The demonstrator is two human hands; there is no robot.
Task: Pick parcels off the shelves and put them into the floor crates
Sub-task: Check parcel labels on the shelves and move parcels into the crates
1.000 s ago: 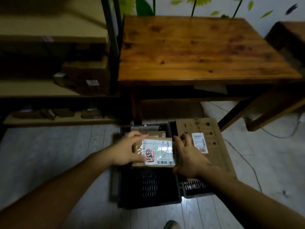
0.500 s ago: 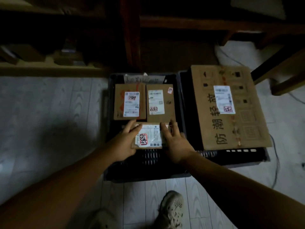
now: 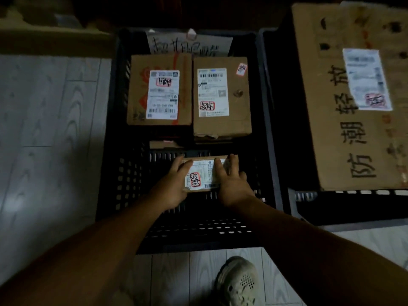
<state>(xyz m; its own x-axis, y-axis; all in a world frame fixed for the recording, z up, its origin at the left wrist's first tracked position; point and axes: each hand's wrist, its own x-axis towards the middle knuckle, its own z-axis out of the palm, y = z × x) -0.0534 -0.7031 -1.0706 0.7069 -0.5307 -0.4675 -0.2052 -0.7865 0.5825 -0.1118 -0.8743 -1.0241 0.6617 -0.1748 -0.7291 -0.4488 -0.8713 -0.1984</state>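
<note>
Left hand (image 3: 171,186) and right hand (image 3: 231,182) grasp a small parcel (image 3: 202,175) by its ends, low inside the black crate (image 3: 110,129). Two boxes (image 3: 159,91) lie at the crate's far end.

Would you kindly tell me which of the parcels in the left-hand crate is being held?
The small parcel nearest the person, gripped by the left hand and right hand; the two larger boxes lie untouched at the crate's far end.
</note>
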